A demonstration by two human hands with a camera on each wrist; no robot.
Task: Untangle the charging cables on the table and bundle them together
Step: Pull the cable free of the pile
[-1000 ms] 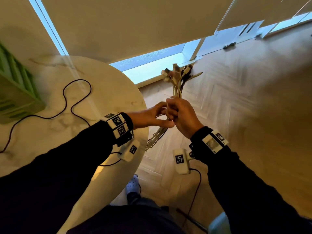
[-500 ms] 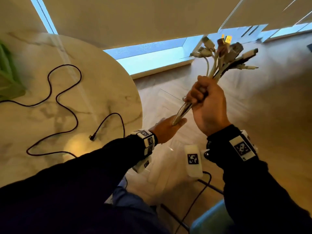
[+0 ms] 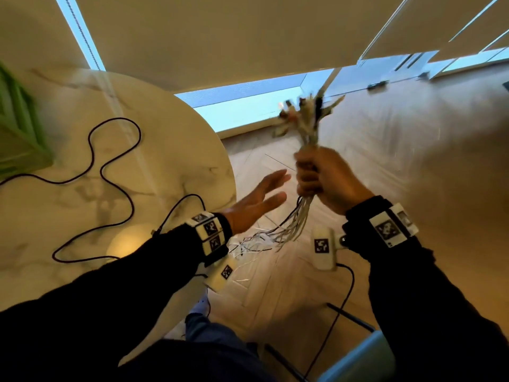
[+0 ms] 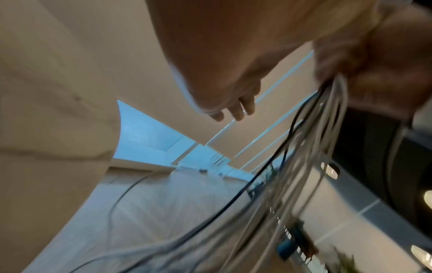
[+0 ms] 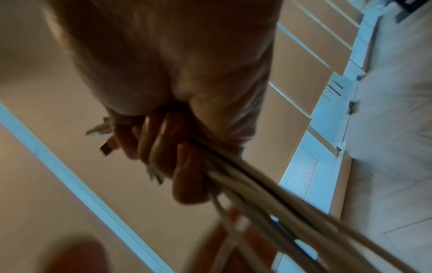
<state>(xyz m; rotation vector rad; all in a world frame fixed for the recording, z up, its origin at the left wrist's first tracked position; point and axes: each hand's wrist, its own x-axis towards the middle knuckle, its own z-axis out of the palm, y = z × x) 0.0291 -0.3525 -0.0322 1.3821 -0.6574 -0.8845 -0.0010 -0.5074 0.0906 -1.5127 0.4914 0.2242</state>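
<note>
**Desk:** What does the frame show?

**Photographer:** A person's right hand point(image 3: 327, 180) is clenched round a sheaf of charging cables point(image 3: 308, 130), held in the air just off the edge of the table point(image 3: 170, 150). The plugs fan out above the fist and the tails trail towards the floor point(image 3: 413, 161). The left hand point(image 3: 256, 199) hovers flat and empty, fingers spread, between the table and the sheaf. It is close to the cables but not touching them.

**Desk:** And the job?

**Photographer:** Most cables look gathered. One black cable point(image 3: 102, 169) lies in loose loops on the table, apart from the rest. The step in hand appears to be straightening the hanging tails. Done well, the right fist holds the plugs level. The left closes lightly just under it and slides down, letting strands run through the fingers so that crossings fall out rather than tighten. A hard tug could cinch a knot or drag a plug out of line. Motion blur hides whether the tails are knotted.

**Desk:** The setting?

**Photographer:** The table is round, pale and marble-patterned, and looks smooth enough for a cable to slide on. A green slatted object point(image 3: 19, 128) sits at its far left edge, and what it is cannot be made out. Beyond the table, drawn roller blinds point(image 3: 220, 37) hang above a strip of daylight. Beside the table is herringbone wood flooring.
</note>
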